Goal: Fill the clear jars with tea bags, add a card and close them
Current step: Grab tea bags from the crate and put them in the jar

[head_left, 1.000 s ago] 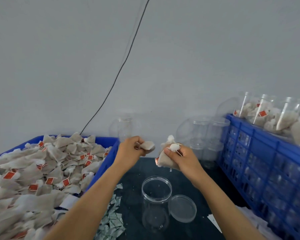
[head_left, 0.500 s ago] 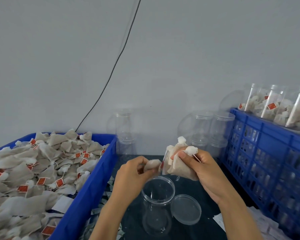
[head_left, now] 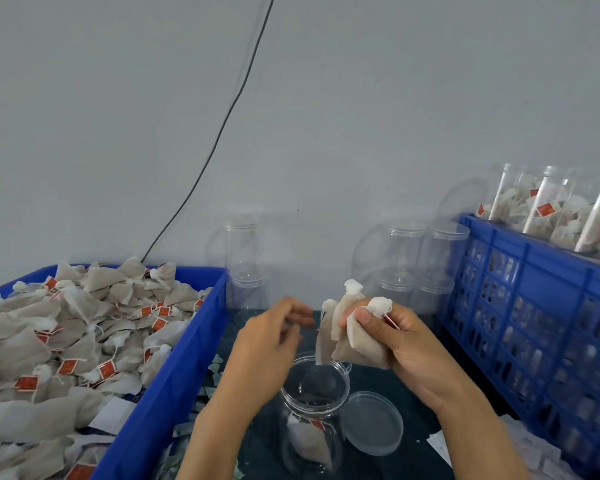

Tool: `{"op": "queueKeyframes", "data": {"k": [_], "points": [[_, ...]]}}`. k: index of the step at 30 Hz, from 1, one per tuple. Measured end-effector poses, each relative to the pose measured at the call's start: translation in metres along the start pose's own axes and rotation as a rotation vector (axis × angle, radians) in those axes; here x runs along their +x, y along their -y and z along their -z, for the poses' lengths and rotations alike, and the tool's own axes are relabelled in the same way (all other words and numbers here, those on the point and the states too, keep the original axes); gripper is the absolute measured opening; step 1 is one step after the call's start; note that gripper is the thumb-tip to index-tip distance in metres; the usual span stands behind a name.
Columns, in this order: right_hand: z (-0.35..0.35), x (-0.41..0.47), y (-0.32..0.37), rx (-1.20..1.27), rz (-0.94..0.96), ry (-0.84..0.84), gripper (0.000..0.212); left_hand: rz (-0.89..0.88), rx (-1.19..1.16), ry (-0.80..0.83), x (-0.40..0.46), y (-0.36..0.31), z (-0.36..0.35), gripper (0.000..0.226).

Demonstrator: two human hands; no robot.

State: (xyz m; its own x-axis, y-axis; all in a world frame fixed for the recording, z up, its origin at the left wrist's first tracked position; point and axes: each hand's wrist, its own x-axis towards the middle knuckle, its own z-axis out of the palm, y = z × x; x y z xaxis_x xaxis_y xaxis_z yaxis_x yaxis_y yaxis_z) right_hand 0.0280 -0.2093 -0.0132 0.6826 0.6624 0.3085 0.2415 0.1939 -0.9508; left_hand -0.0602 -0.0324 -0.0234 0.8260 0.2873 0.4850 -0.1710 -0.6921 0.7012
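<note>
An open clear jar (head_left: 314, 386) stands on the dark table in front of me, with one tea bag (head_left: 309, 441) lying inside it. Its clear lid (head_left: 373, 423) lies flat to the right of it. My right hand (head_left: 406, 344) grips a bunch of tea bags (head_left: 347, 334) just above the jar's mouth. My left hand (head_left: 271, 344) hovers beside the bunch, blurred, fingers loosely curled and holding nothing.
A blue bin (head_left: 174, 368) heaped with tea bags fills the left. A blue crate (head_left: 534, 306) on the right carries filled jars (head_left: 548, 209). Empty clear jars (head_left: 406, 258) stand stacked against the back wall. Small paper cards (head_left: 208, 372) lie scattered by the bin.
My left hand brought a tea bag over the jar and let it go; the bag now lies inside the jar. My right hand moved lower, closer to the jar's mouth.
</note>
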Motion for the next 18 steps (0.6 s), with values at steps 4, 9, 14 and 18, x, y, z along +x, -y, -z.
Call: {"op": "queueKeyframes", "data": {"k": [4, 9, 14, 18], "points": [[-0.01, 0.001, -0.005, 0.061, -0.038, 0.071, 0.027, 0.069, -0.295, 0.037, 0.002, -0.006, -0.003, 0.015], [-0.015, 0.0, -0.006, 0.017, -0.04, 0.137, 0.025, 0.083, -0.245, -0.003, 0.001, 0.0, -0.002, 0.012], [-0.002, 0.001, -0.003, -0.092, -0.028, -0.096, 0.034, 0.105, -0.211, -0.076, 0.001, 0.006, -0.005, 0.01], [0.005, 0.0, 0.0, -0.019, 0.025, -0.192, 0.034, 0.108, -0.022, 0.156, -0.001, 0.004, -0.013, 0.016]]}}
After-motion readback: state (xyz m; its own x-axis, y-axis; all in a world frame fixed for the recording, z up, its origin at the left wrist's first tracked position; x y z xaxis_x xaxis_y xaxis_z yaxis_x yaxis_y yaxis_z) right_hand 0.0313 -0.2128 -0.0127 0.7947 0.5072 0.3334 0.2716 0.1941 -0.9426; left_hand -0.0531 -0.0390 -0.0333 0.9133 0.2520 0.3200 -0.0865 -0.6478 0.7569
